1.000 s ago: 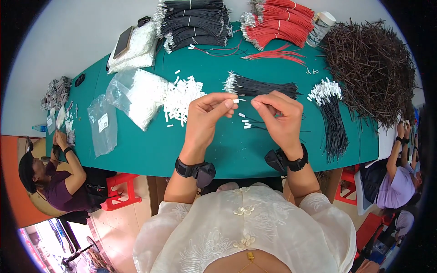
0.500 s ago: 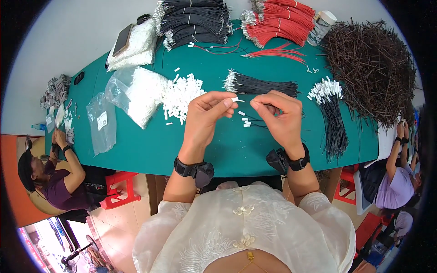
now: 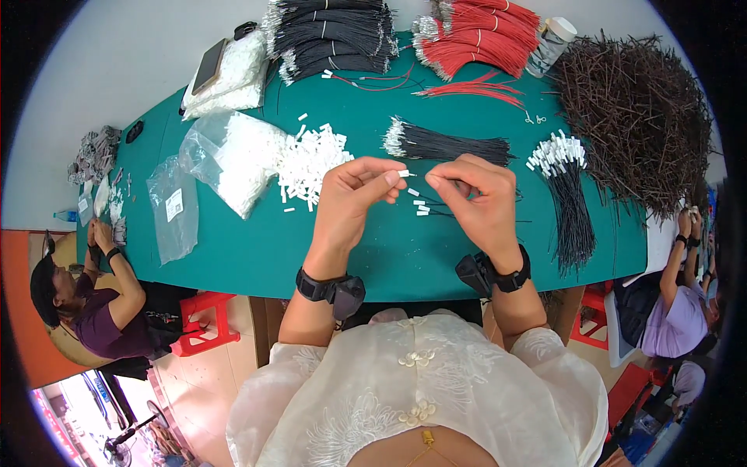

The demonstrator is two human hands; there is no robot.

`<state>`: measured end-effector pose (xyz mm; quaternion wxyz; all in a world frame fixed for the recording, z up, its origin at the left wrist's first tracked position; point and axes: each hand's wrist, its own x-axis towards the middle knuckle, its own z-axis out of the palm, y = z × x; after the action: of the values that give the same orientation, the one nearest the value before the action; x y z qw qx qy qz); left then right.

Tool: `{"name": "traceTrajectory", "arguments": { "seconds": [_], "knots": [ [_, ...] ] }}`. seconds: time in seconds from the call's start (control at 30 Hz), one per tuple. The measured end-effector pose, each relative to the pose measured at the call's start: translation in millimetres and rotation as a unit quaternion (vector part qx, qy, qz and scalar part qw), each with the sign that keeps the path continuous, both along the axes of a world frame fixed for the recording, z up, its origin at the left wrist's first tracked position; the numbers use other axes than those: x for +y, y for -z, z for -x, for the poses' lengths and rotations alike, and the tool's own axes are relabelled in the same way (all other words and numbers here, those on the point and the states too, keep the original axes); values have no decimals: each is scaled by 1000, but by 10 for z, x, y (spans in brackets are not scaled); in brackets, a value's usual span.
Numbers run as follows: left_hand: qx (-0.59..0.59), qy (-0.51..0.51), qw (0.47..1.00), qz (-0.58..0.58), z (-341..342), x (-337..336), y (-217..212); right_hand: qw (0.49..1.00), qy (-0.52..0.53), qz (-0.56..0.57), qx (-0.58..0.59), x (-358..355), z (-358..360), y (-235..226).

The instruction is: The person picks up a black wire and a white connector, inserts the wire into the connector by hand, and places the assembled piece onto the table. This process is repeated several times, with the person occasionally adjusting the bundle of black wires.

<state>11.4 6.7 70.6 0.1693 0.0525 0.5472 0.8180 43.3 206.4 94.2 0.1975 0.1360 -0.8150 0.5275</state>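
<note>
My left hand (image 3: 346, 191) pinches a small white connector housing (image 3: 402, 173) between thumb and index finger. A thin pale tip shows at the housing's right end. Just to the right, my right hand (image 3: 486, 198) has its thumb and index fingertips pressed together and the other fingers curled. It seems to hold a thin wire, but the fingers hide most of it. Between and below the hands lie a few black wires with white housings (image 3: 422, 210) on their ends. Behind them rests a bundle of black wires (image 3: 459, 146) with bare silvery ends.
Loose white housings (image 3: 315, 159) spill from a plastic bag (image 3: 241, 163) at left. Black wires with white housings (image 3: 568, 198) lie at right, beside a brown tangled heap (image 3: 634, 117). Black bundles (image 3: 334, 35) and red bundles (image 3: 482, 39) sit at the back. Other people work at both sides.
Both hands stay almost in place, fingertips still pinched. The thin tip at the right of the white housing shows slightly shorter now.
</note>
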Motion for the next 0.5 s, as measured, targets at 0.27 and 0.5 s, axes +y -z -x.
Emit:
{"name": "traceTrajectory", "arguments": {
  "seconds": [0.27, 0.5],
  "knots": [
    [59, -43, 997, 36, 2, 19, 16, 1000, 16, 14, -4, 18, -7, -45],
    [162, -106, 977, 86, -116, 74, -47, 1000, 16, 14, -18, 8, -59, -23]
  ]
}}
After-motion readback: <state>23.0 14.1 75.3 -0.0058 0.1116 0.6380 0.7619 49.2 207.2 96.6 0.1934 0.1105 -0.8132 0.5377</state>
